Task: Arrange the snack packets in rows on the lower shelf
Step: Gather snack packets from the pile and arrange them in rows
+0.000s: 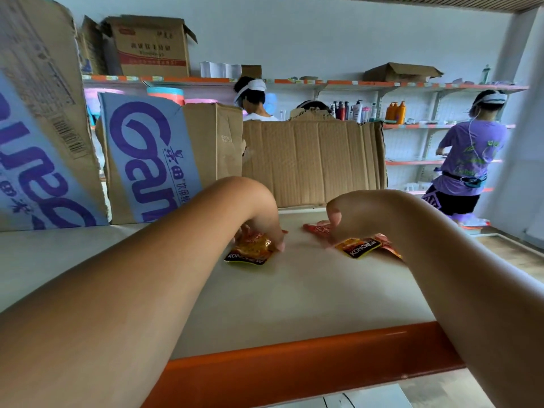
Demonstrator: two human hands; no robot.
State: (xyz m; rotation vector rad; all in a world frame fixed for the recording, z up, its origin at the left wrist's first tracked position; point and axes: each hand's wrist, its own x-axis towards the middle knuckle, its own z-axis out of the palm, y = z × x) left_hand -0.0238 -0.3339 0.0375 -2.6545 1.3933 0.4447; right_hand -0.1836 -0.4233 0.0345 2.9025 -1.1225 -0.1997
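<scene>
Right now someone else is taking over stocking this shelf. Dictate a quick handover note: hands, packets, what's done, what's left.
Left hand: grips the far end of the left yellow packet, which lies on the shelf.
Right hand: fingers down on the red packet and the right yellow packet; grip unclear.
Done: three packets visible on the shelf, roughly side by side, at odd angles.
Left: straighten them into a row, then add more; no supply in view.

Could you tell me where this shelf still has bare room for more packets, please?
Bare: the front strip between the orange lip and the packets, and the left stretch before the blue-printed boxes. Crowded: mid-shelf, among those packets.
</scene>
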